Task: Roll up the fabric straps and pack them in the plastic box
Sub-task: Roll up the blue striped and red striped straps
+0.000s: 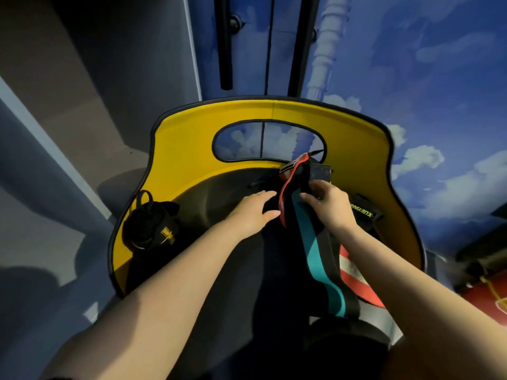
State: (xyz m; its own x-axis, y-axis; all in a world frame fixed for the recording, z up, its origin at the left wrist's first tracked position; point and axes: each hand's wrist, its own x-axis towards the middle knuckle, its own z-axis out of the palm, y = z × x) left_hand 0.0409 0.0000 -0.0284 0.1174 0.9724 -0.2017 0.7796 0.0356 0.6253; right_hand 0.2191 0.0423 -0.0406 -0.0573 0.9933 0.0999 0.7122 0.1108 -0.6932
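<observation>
Head view, starting at the fingers: the right hand [330,207] has its fingers [310,198] curled, pinching the upper part of a long teal-and-black fabric strap [319,250]. The left hand [253,211] lies beside it with fingers [264,195] straight and slightly spread, palm down on the dark seat, its thumb touching the edge of a red fabric strap [285,193] that loops up next to the teal one. Both straps rise to a bunched end near a small dark box-like item [319,172]; whether this is the plastic box cannot be told. The teal strap runs down from the right hand toward the viewer, over a red-and-white striped fabric band [355,275] by the right forearm. Just behind the right wrist lies a black strap with yellow-green lettering [362,211]. All this sits on a yellow curved chair with a black seat [186,149]. At the seat's left edge rests a black drawstring pouch with a yellow label [151,229], well apart from the hands.
</observation>
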